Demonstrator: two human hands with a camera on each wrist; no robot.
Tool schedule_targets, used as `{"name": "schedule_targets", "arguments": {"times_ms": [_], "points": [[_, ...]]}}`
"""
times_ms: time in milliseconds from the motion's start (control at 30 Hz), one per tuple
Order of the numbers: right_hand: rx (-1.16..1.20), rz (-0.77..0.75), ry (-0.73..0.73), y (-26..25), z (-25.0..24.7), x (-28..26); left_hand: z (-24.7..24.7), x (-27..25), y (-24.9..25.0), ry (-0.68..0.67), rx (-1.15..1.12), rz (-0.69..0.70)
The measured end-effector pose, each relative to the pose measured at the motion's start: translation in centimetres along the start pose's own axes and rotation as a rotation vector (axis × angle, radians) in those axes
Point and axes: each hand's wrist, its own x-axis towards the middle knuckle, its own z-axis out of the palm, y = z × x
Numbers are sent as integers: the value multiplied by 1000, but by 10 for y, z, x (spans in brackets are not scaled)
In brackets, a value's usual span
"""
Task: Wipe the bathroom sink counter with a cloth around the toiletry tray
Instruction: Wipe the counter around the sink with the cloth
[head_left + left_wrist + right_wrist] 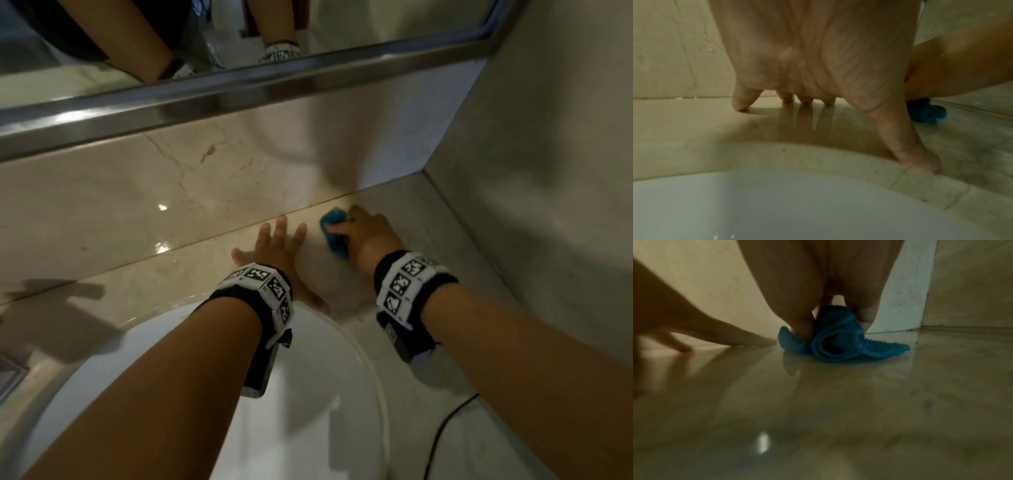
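A bunched blue cloth [334, 236] lies on the beige marble counter [445, 246] near the back right corner. My right hand [363, 234] grips it with curled fingers and presses it onto the stone; the right wrist view shows the cloth [840, 340] folded under the fingers [801, 324]. My left hand [279, 248] rests flat on the counter just left of the cloth, fingers spread, thumb [906, 146] by the sink rim. The cloth [927, 113] peeks out behind that hand. No toiletry tray is in view.
The white sink basin [308, 394] lies below my forearms. A marble backsplash [137, 205] and a steel-framed mirror [239, 82] rise behind the counter. A side wall [548, 171] closes the right. A black cable [445, 428] runs over the counter at front right.
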Motion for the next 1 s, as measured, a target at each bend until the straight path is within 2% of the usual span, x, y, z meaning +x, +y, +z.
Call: {"name": "schedule_targets", "arguments": {"times_ms": [100, 200, 333, 433, 533, 600, 700, 767, 800, 900, 1000], "points": [[4, 179, 144, 31, -24, 13, 1, 2, -3, 1, -35, 13], [-52, 241, 170, 46, -27, 14, -2, 2, -3, -13, -50, 19], [-100, 48, 54, 16, -3, 4, -7, 2, 1, -18, -44, 7], [-155, -111, 23, 2, 13, 5, -6, 4, 4, -20, -29, -15], [-53, -12, -11, 22, -8, 19, -4, 5, 2, -10, -44, -7], [36, 163, 4, 47, -24, 31, -4, 5, 0, -6, -55, -2], [11, 268, 46, 71, -37, 31, -4, 5, -1, -15, -48, -6], [-34, 252, 71, 58, -36, 24, -4, 4, -1, -13, -49, -4], [-20, 243, 46, 44, -33, 21, -5, 4, 0, -8, -51, -2], [9, 94, -81, 6, -14, 13, -6, 4, 2, -9, -49, -15], [-25, -23, -18, 3, -1, 18, -7, 2, 4, -17, -37, -31]]}}
